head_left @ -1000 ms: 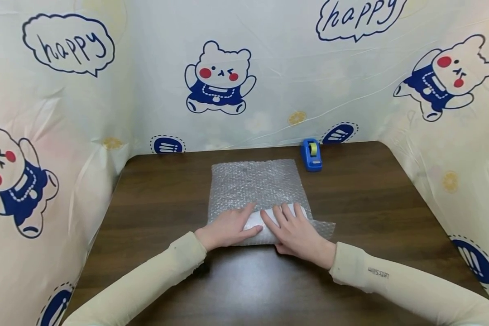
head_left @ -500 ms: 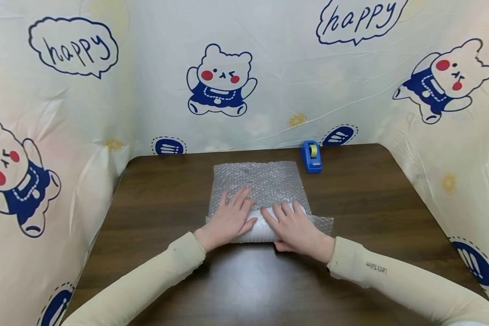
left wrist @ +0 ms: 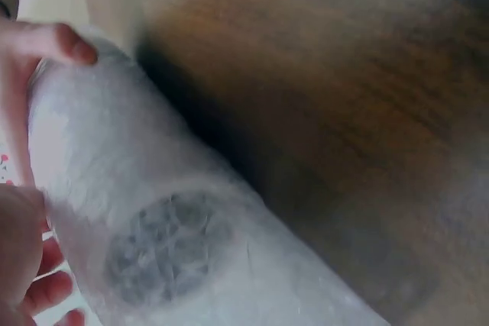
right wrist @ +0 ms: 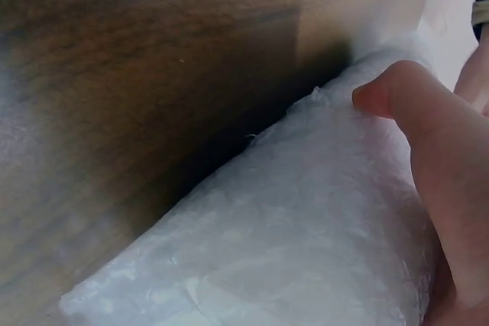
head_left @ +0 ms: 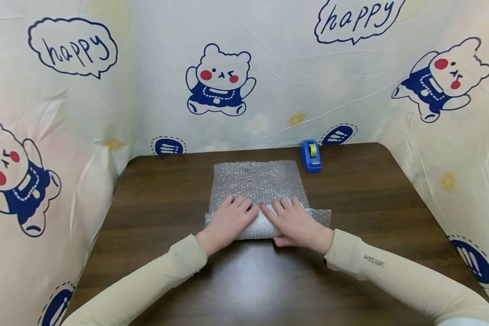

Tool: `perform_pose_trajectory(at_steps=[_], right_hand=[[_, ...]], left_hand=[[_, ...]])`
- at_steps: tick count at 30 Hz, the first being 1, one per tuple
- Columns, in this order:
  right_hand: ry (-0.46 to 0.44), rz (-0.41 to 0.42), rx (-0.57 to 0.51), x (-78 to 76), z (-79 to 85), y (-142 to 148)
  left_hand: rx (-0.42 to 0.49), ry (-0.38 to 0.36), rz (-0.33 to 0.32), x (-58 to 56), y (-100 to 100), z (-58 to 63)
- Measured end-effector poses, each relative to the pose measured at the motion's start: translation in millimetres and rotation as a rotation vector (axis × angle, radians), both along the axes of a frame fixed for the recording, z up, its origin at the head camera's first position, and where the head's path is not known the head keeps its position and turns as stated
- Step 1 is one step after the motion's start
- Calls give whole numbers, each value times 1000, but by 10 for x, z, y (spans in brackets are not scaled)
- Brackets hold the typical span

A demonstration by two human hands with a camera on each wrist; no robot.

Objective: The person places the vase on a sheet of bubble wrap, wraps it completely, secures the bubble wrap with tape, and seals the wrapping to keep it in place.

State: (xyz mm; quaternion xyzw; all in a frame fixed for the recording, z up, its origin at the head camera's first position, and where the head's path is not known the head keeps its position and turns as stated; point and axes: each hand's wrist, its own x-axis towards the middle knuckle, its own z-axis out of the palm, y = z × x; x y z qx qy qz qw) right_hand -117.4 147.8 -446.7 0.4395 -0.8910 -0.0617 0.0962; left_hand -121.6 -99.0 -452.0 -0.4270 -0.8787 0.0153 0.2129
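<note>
A rolled, white-looking bundle in clear bubble wrap (head_left: 259, 227) lies across the near end of a flat sheet of the same wrap. My left hand (head_left: 230, 222) holds its left part, fingers bent over the far side. Over the right part, my right hand (head_left: 299, 226) grips with fingers across the top and thumb low on the near side. In the right wrist view the right thumb (right wrist: 393, 97) presses against the roll (right wrist: 306, 211). A grey, faceted round patch (left wrist: 168, 248) shows on the bundle in the left wrist view. What lies inside is hidden.
A blue tape dispenser (head_left: 311, 156) with yellow tape stands at the back right, beyond the sheet's far corner. The brown wooden table (head_left: 159, 190) is bounded by a printed curtain (head_left: 269, 90) at the back and both sides.
The left hand first spread its fingers forward onto the sheet, then bent them over the roll. The roll has moved slightly away from me, its right-hand flap with it.
</note>
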Motion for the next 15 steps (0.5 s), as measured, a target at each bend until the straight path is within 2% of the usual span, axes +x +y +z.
perform_pose_trajectory(at_steps=[3, 6, 12, 15], right_hand=[[-28, 4, -5, -26, 6, -11], [-48, 7, -15, -58, 20, -13], [-91, 15, -46, -153, 50, -4], [-110, 18, -62, -208, 45, 0]], left_hand=[[3, -29, -32, 48, -5, 24], [34, -25, -31, 85, -1, 26], [62, 104, 15, 186, 42, -53], [22, 78, 57, 234, 55, -143]])
